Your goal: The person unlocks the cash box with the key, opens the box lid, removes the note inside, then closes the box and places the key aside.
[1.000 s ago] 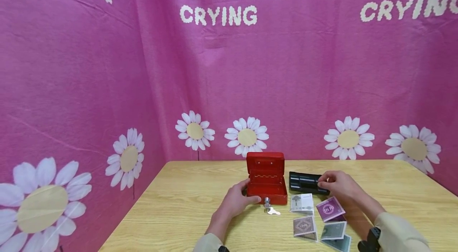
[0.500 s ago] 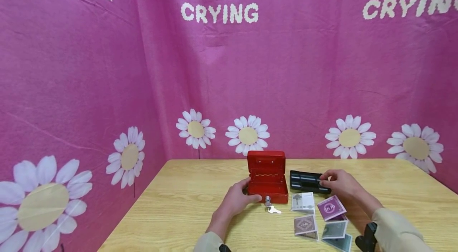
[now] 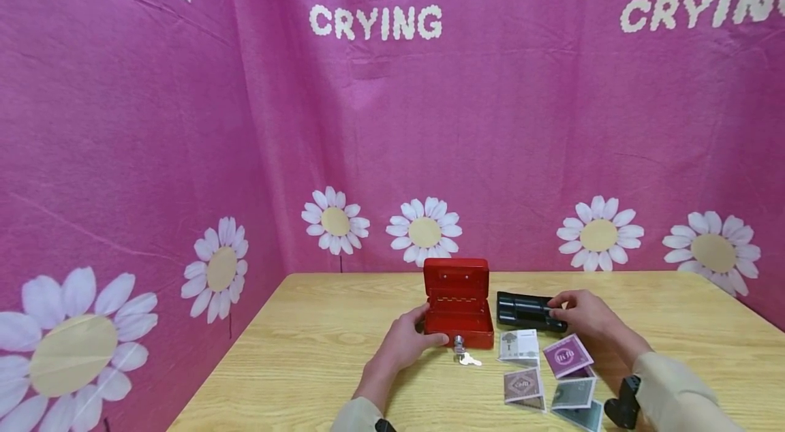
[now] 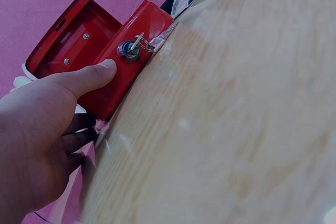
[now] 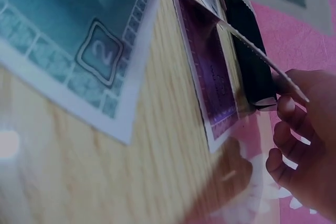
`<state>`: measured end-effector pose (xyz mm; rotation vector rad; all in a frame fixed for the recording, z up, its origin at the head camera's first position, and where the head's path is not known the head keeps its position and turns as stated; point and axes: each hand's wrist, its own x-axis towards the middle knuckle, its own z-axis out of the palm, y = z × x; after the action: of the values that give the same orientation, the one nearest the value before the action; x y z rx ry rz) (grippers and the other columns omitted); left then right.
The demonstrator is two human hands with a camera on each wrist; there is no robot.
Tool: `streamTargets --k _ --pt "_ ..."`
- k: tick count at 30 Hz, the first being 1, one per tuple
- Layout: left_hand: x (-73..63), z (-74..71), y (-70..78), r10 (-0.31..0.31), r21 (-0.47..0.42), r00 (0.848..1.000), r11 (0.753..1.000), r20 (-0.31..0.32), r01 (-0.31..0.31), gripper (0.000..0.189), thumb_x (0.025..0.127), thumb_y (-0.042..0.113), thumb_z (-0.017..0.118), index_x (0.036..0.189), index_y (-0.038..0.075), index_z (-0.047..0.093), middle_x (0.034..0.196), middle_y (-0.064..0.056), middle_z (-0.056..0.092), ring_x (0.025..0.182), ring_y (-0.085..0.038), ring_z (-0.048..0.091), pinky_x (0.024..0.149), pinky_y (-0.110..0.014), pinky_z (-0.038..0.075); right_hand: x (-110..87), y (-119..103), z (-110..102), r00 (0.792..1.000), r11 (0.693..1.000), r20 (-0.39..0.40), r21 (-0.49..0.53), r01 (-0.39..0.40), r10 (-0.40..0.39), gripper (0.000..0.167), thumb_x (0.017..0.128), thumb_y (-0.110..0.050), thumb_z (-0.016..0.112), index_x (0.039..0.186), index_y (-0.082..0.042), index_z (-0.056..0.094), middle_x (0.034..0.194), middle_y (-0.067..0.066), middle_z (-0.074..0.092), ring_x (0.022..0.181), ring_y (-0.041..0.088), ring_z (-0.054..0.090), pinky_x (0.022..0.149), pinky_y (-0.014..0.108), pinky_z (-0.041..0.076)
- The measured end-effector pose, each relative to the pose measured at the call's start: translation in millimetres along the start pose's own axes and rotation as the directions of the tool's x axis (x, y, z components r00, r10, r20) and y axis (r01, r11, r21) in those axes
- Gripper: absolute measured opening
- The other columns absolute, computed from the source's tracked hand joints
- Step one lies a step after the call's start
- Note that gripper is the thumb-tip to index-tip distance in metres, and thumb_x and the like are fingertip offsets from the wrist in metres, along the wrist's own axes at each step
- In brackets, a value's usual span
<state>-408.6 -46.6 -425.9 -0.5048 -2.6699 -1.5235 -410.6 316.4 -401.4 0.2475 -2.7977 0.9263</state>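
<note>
A small red cash box (image 3: 458, 336) stands on the table with its lid (image 3: 456, 279) raised. My left hand (image 3: 405, 341) grips its left side, the thumb on the front wall, as the left wrist view (image 4: 47, 124) shows too. A key sits in the lock (image 4: 127, 51), with another hanging from a ring. Right of the box lies a black compartment tray (image 3: 521, 309). My right hand (image 3: 585, 315) is over the tray's right end, fingers bent and fingertips close together inside it; a pale glint shows there, too small to identify. In the right wrist view a purple note (image 5: 207, 72) partly hides these fingers.
Several folded notes stand in front of the tray: a pale one (image 3: 518, 345), a purple one (image 3: 568, 356), a brownish one (image 3: 522, 386) and a green one (image 3: 573, 392). The wooden table (image 3: 343, 309) backs onto a pink curtain (image 3: 490, 112) with daisies.
The right hand has stayed at the tray's right end, with its fingertips shifting slightly; the right forearm has moved a little to the left. The left hand, box and notes keep their places.
</note>
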Motion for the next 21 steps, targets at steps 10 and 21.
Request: streamTargets --k 10,21 --pt "0.1 -0.9 2.7 -0.008 0.006 1.000 1.000 -0.002 0.008 0.080 0.083 0.033 0.080 0.151 0.011 0.043 0.143 -0.010 0.057 0.129 -0.029 0.055 0.111 -0.053 0.041 1.0 1.2 1.8 1.000 0.999 -0.013 -0.040 -0.018 0.018 0.019 0.092 -0.013 0.065 0.101 0.002 0.073 0.084 0.008 0.065 0.073 0.017 0.052 0.064 0.030 0.042" --pt "-0.2 -1.2 1.3 -0.006 -0.008 1.000 1.000 0.006 0.006 0.077 0.083 0.030 0.080 0.150 0.015 0.045 0.139 -0.007 0.061 0.122 -0.025 0.059 0.108 -0.052 0.045 -0.7 -4.4 3.2 0.998 0.997 -0.025 -0.050 -0.057 0.056 0.019 0.093 -0.013 0.062 0.101 0.000 0.073 0.088 0.010 0.067 0.076 0.019 0.055 0.064 0.029 0.044"
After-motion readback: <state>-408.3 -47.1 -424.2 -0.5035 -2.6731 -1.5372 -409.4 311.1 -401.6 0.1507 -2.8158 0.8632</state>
